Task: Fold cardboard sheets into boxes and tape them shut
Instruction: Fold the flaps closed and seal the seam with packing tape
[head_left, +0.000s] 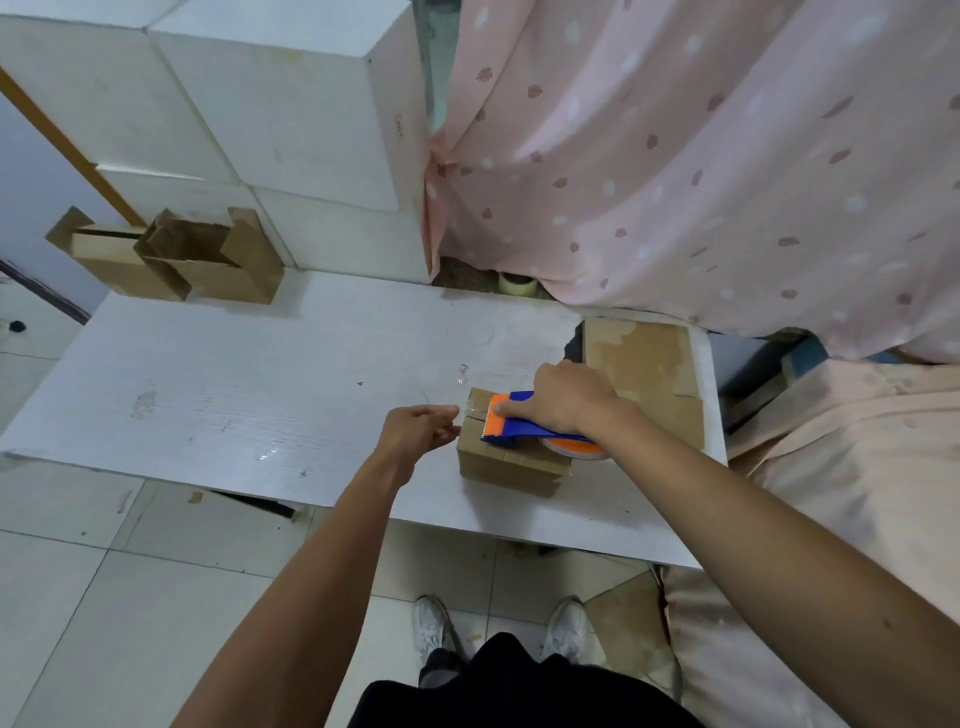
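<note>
Two hands meet at a small cardboard box (511, 465) near the front edge of the white table (234, 395): the right hand (566, 400) grips a blue-and-orange tape dispenser (524, 425) on its top, the left hand (415, 428), fingers curled, touches its left edge (whether pinching tape, unclear)

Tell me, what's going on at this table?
A person stands at a white table, taping a small brown cardboard box shut. The right hand grips a blue and orange tape dispenser on the box's top; the left hand touches its left edge. Behind lie flat cardboard sheets, and open brown boxes stand at the far left.
</note>
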